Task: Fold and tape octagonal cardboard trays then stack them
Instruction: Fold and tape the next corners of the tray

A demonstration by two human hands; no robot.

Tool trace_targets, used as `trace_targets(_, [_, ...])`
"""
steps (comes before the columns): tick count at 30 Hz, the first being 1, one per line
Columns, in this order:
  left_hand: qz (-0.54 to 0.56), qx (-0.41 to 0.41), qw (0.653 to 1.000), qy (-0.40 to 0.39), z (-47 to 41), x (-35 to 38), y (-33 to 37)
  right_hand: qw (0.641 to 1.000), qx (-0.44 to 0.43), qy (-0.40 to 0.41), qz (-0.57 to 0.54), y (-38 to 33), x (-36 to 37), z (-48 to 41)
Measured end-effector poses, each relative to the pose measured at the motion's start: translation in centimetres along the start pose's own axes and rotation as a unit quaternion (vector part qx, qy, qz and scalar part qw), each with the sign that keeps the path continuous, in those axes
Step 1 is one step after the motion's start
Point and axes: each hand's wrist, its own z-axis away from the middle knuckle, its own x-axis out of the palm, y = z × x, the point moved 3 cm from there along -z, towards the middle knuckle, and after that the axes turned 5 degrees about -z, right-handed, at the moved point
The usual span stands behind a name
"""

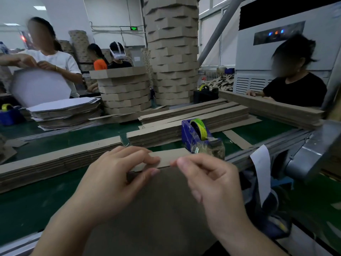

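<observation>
Pinched the far edge of a large brown cardboard sheet [156,209] with both hands, near centre, over the green worktop [36,200]. Curled the left hand [114,174] around a narrow folded flap [171,157] along that edge, thumb below, fingers on top. Closed the right hand [212,180] on the same edge just to the right, thumb and forefinger tips together on the board. Found a blue tape dispenser with a yellow-green roll [199,137] just beyond the flap, slightly right. Saw piles of flat brown cardboard strips [193,115] farther back on the worktop. Noted a tall column of folded octagonal cardboard trays [173,52] far centre, with a shorter stack of the same trays [125,91] to its left.
</observation>
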Motion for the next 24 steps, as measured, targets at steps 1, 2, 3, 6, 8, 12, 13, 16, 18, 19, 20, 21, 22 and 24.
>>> trace_targets(1, [0.003,0.000,1.000,-0.007,-0.1,0.0,0.1,1.000,0.011,-0.011,-0.008,0.1,0.6,0.2])
trace_targets(2, [0.007,0.001,1.000,-0.014,-0.1,0.0,0.2,0.999,0.033,-0.013,-0.016,0.4,1.1,0.3])
trace_targets(3, [0.010,0.004,1.000,-0.021,-0.1,0.0,0.3,0.997,0.068,0.003,-0.027,1.0,1.4,0.4])
trace_targets(6, [0.017,0.010,0.999,-0.028,0.1,0.0,0.3,0.983,0.148,0.087,-0.063,2.8,2.0,0.7])
trace_targets(8, [0.028,0.008,0.999,-0.030,0.1,0.0,0.1,0.974,0.165,0.131,-0.081,3.4,2.2,1.0])
trace_targets(12, [0.053,0.000,0.998,-0.030,0.2,-0.1,-0.1,0.967,0.179,0.165,-0.071,3.7,2.4,1.3])
trace_targets(13, [0.058,-0.001,0.998,-0.030,0.1,-0.1,-0.1,0.966,0.181,0.171,-0.071,3.8,2.5,1.3])
trace_targets(16, [0.056,0.004,0.998,-0.033,0.2,0.0,-0.1,0.962,0.190,0.183,-0.071,3.9,2.6,1.5])
trace_targets(18, [0.054,0.003,0.998,-0.032,0.3,0.0,-0.2,0.958,0.199,0.193,-0.072,4.1,2.6,1.6])
trace_targets(19, [0.055,0.002,0.998,-0.030,0.3,0.1,-0.2,0.956,0.205,0.197,-0.071,4.2,2.6,1.6])
trace_targets(20, [0.058,-0.002,0.998,-0.028,0.4,0.1,-0.2,0.954,0.211,0.200,-0.068,4.3,2.6,1.7])
trace_targets(21, [0.062,-0.012,0.998,-0.028,0.5,0.1,-0.3,0.953,0.216,0.203,-0.066,4.3,2.7,1.7])
trace_targets(22, [0.069,-0.025,0.997,-0.029,0.5,0.1,-0.4,0.951,0.221,0.203,-0.067,4.3,2.7,1.8])
trace_targets(24, [0.085,-0.045,0.995,-0.035,0.6,0.1,-0.6,0.950,0.230,0.201,-0.068,4.3,2.8,1.9])
